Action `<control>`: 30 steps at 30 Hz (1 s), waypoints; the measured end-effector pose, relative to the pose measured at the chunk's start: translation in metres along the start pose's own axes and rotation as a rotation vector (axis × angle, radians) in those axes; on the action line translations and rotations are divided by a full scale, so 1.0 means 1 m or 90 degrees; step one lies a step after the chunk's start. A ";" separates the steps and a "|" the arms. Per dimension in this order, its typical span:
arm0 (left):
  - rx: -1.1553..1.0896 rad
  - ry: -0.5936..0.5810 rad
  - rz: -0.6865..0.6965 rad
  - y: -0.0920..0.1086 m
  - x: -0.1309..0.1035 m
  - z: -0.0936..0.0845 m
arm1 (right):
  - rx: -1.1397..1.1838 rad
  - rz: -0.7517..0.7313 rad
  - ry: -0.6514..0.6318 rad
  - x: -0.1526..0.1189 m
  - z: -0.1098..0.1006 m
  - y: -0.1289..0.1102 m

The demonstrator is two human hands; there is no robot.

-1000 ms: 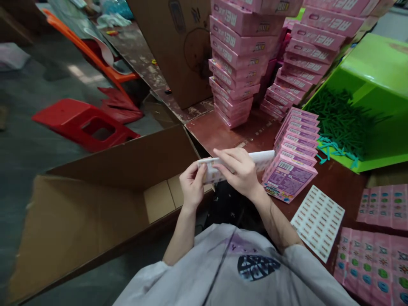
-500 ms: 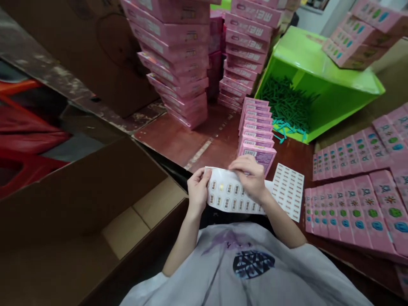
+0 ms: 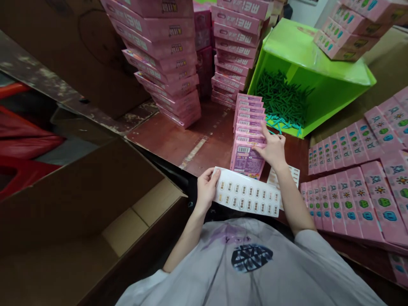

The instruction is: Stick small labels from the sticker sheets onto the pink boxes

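My left hand [image 3: 206, 189] pinches the left end of a white sheet of oval stickers [image 3: 245, 193], held over the table's front edge. My right hand [image 3: 273, 147] is at the front of a row of pink boxes [image 3: 248, 158] that lean one behind another with barcodes showing. Its index finger reaches up along the row's right side and its thumb lies near the front box's top; the fingers are apart. Whether a small sticker is on a fingertip is too small to tell. A second sticker sheet [image 3: 293, 175] lies on the table, partly under my right forearm.
Tall stacks of pink boxes [image 3: 172, 63] stand at the back. A green bin [image 3: 318, 63] on its side holds green sticks [image 3: 282, 97], with pink boxes on top. More pink boxes [image 3: 350, 199] line the right. An open cardboard box [image 3: 79, 204] is at the left.
My right hand has left the sticker sheet and moved up and forward to the leaning boxes, its fingers spreading. My left hand still holds the sheet, now slightly further right. The camera view has shifted.
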State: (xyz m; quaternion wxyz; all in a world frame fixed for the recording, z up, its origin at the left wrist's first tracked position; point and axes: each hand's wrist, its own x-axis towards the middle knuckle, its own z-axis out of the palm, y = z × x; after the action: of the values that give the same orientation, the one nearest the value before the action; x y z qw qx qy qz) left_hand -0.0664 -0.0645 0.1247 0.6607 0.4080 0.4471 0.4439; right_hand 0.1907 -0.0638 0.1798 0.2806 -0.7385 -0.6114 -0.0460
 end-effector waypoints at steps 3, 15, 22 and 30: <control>0.027 -0.024 0.018 -0.002 -0.004 0.004 | 0.020 -0.029 0.055 -0.011 -0.005 -0.015; 0.143 -0.101 0.075 -0.013 -0.007 0.026 | 0.282 -0.233 0.037 -0.081 0.036 -0.059; 0.268 -0.096 0.162 -0.022 -0.007 0.029 | 0.410 0.002 -0.015 -0.092 0.038 -0.058; 0.414 -0.117 0.252 -0.018 -0.005 0.026 | 0.415 0.021 0.003 -0.091 0.040 -0.051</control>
State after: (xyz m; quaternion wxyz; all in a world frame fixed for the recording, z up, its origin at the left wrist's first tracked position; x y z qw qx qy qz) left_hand -0.0384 -0.0774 0.1163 0.4358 0.7124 0.4162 0.3597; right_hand 0.1097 -0.1199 0.1273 0.5043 -0.6198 -0.5810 0.1547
